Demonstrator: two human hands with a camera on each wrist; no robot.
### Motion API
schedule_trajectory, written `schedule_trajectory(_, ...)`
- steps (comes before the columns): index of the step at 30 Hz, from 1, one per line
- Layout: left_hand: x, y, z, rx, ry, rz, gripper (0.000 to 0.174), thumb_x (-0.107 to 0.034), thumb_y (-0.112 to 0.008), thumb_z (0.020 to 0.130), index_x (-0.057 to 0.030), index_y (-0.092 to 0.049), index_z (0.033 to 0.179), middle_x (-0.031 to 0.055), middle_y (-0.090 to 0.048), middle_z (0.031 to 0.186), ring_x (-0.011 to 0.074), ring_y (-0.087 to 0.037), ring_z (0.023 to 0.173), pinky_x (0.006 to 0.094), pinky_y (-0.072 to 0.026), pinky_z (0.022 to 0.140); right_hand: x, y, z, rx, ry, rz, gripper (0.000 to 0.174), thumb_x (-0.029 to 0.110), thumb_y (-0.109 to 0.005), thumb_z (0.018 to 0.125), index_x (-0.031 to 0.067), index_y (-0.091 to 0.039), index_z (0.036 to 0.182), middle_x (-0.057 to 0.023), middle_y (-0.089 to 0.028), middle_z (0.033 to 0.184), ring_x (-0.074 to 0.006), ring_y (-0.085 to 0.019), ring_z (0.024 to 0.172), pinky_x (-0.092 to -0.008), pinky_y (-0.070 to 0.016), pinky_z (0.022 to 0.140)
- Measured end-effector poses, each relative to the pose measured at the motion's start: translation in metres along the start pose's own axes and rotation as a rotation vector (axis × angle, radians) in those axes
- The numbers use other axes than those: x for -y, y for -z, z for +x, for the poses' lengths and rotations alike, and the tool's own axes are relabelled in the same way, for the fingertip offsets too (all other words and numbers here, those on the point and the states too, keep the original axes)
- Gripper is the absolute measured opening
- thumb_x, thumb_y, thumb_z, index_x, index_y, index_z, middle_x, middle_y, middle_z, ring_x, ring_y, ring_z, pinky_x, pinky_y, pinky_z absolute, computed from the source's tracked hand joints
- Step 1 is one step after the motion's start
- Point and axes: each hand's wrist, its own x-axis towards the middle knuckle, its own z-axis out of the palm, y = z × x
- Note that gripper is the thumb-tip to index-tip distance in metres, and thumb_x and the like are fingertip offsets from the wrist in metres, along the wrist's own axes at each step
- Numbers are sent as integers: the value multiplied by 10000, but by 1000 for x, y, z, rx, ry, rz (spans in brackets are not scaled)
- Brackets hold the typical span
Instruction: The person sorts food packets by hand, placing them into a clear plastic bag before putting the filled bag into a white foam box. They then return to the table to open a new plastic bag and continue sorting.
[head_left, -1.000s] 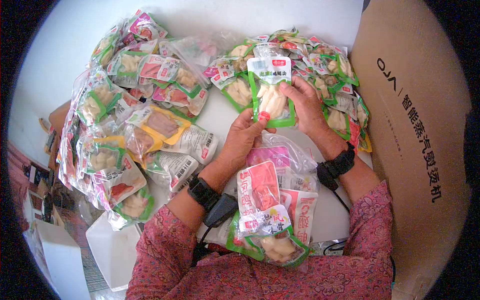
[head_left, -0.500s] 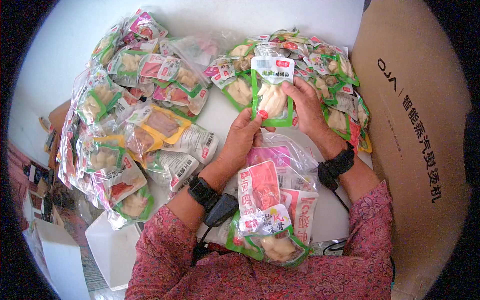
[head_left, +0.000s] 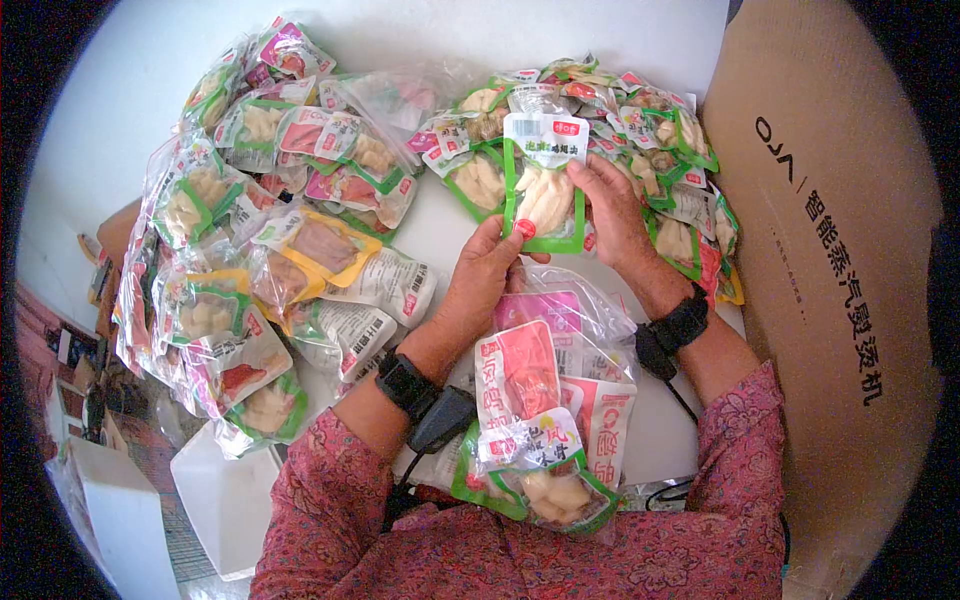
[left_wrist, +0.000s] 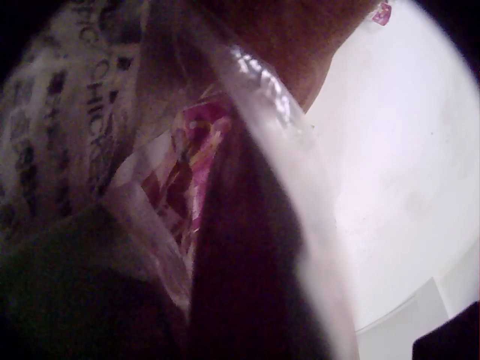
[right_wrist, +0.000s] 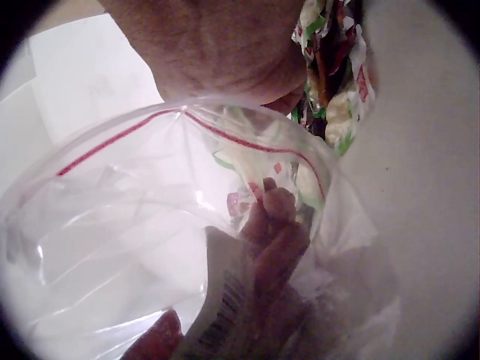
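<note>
A vacuum-sealed food packet (head_left: 545,195) with a green border, a white printed top and pale pieces inside is held up in front of me. My left hand (head_left: 482,270) pinches its lower left corner between thumb and fingers. My right hand (head_left: 612,205) grips the right edge, thumb on the front, the other fingers behind and partly hidden. Below the hands stands a clear zip bag (head_left: 600,300) with a red line at its mouth (right_wrist: 112,145) in the right wrist view. In it or against it are a red-and-white packet (head_left: 518,370) and a green-edged packet (head_left: 555,490).
Many sealed packets fill a large heap in clear bags (head_left: 210,200) on the left. Another pile of packets (head_left: 680,140) lies behind the right hand. A tall cardboard box (head_left: 830,300) walls off the right side. A white bin (head_left: 225,500) stands at lower left.
The held packet has shifted slightly to the right and come more upright, then stayed nearly still. Both hands keep their hold on it.
</note>
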Motion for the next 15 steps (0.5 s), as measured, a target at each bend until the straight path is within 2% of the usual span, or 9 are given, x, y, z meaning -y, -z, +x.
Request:
schedule_trajectory(14, -4, -2, -1, -12, 23, -14, 268, -286, -511, 860, -90, -488, 1041, 37, -614, 731, 22, -381, 398, 160, -295, 360, -6, 3, 3, -24, 3, -6, 212, 222, -505, 842, 31, -564, 911, -27, -588, 809, -97, -561, 692, -234, -453, 614)
schedule_trajectory(15, -5, -2, -2, -12, 29, -10, 247, -246, -486, 874, -86, -477, 1061, 51, -607, 738, 21, -381, 401, 158, -303, 361, -6, 3, 3, -24, 3, -6, 212, 222, -505, 842, 31, -564, 911, -27, -588, 809, -97, -561, 692, -234, -453, 614)
